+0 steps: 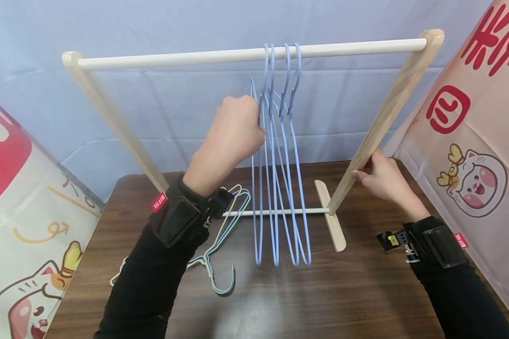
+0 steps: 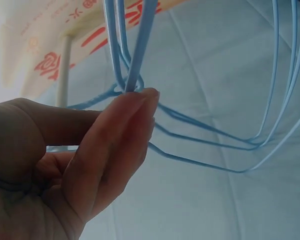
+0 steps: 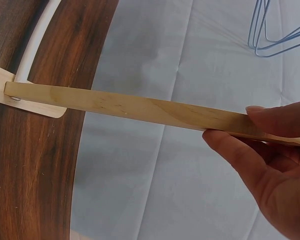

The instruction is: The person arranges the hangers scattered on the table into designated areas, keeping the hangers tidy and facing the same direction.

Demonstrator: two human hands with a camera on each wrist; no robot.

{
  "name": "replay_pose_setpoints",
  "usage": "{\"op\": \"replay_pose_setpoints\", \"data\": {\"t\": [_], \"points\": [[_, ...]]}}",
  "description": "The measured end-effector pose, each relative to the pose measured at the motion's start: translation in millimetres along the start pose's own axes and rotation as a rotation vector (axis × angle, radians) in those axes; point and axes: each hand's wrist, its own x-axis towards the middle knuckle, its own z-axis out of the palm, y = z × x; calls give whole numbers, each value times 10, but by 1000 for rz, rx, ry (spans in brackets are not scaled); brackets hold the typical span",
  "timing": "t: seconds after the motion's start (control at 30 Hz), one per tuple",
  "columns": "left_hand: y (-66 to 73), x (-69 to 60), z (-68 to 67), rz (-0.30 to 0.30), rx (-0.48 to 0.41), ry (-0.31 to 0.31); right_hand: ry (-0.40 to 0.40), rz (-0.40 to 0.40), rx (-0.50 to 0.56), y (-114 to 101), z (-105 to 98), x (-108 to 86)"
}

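Several light blue clothes hangers (image 1: 295, 155) hang by their hooks from the white top bar (image 1: 165, 58) of a wooden rack, right of its middle. My left hand (image 1: 233, 127) is at the leftmost of them and pinches a blue hanger (image 2: 141, 47) near the base of its hook, between thumb and fingers in the left wrist view. With its thumb on one side and fingers on the other, my right hand (image 1: 383, 176) holds the rack's right wooden post (image 3: 135, 110) low down, above its foot.
More hangers, pale white and blue (image 1: 220, 235), lie on the dark wood table (image 1: 305, 301) beneath my left forearm. The rack's flat right foot (image 1: 337, 235) rests on the tabletop. A light blue cloth (image 1: 195, 23) hangs behind, with printed panels (image 1: 471, 141) at both sides.
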Motion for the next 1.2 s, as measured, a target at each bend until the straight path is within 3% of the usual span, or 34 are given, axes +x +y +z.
{"op": "replay_pose_setpoints", "data": {"t": [0.83, 1.2], "points": [[28, -1, 102, -34, -111, 16, -4, -4, 11, 5, -5, 0], [-33, -34, 128, -12, -43, 39, -1, -7, 11, 8, 2, -3]]}}
